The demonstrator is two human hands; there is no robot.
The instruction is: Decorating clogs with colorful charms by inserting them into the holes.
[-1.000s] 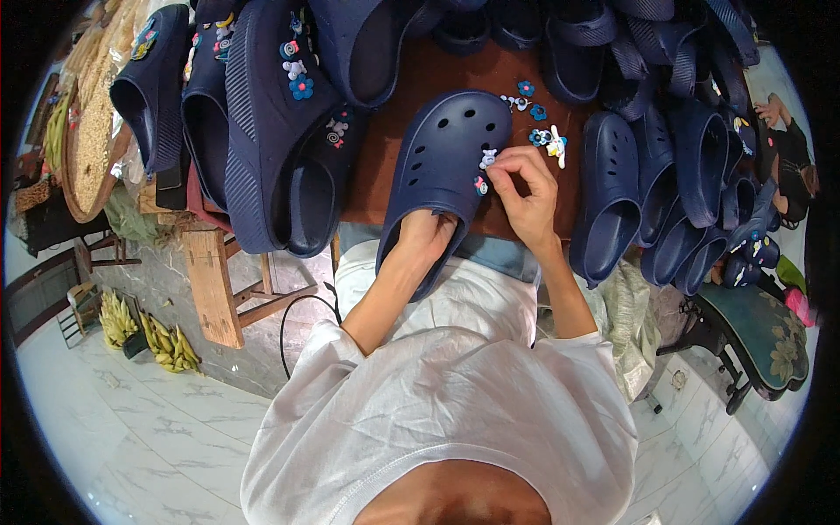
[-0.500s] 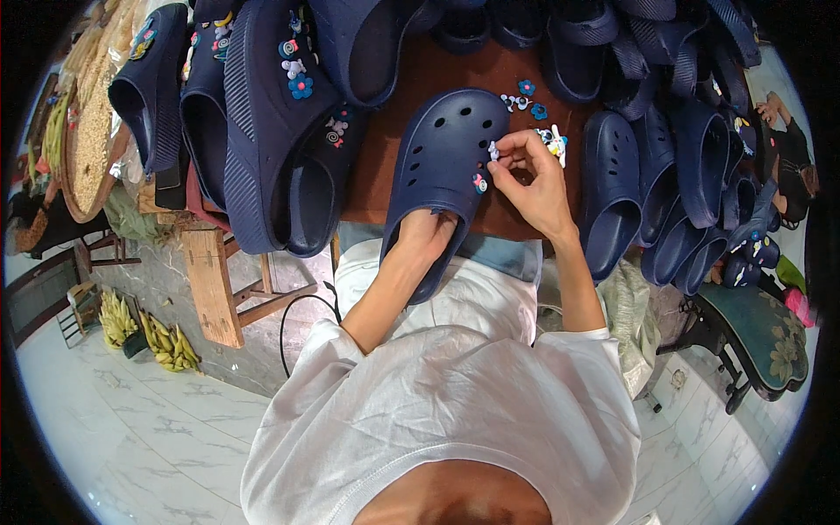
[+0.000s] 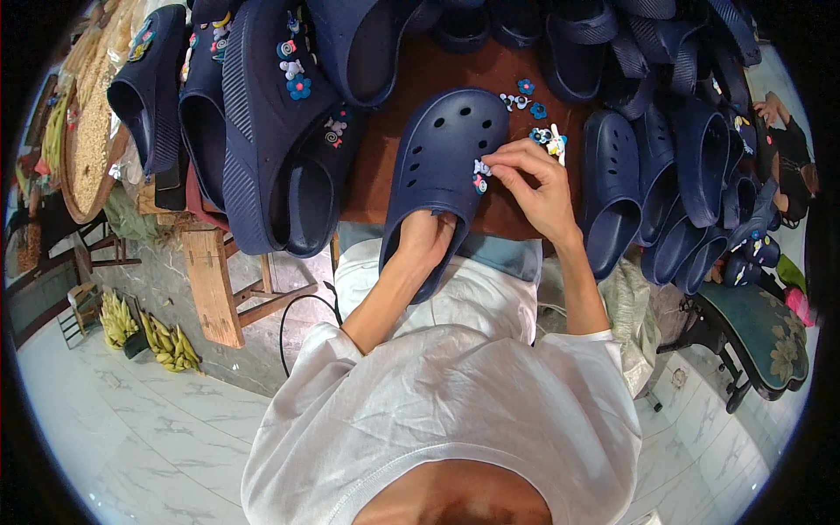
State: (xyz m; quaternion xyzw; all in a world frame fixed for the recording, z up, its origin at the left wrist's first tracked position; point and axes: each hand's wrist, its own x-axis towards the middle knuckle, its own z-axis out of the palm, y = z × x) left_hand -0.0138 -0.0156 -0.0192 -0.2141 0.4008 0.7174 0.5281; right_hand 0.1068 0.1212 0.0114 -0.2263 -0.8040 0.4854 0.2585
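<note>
White short-sleeved T-shirt, bare forearms

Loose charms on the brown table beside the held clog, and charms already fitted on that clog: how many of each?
Loose charms on the brown table, by the right hand: about 5, some blurred together
Charms fitted on the held clog: 2
Total: about 7
The left hand is inside the clog's opening.
</note>
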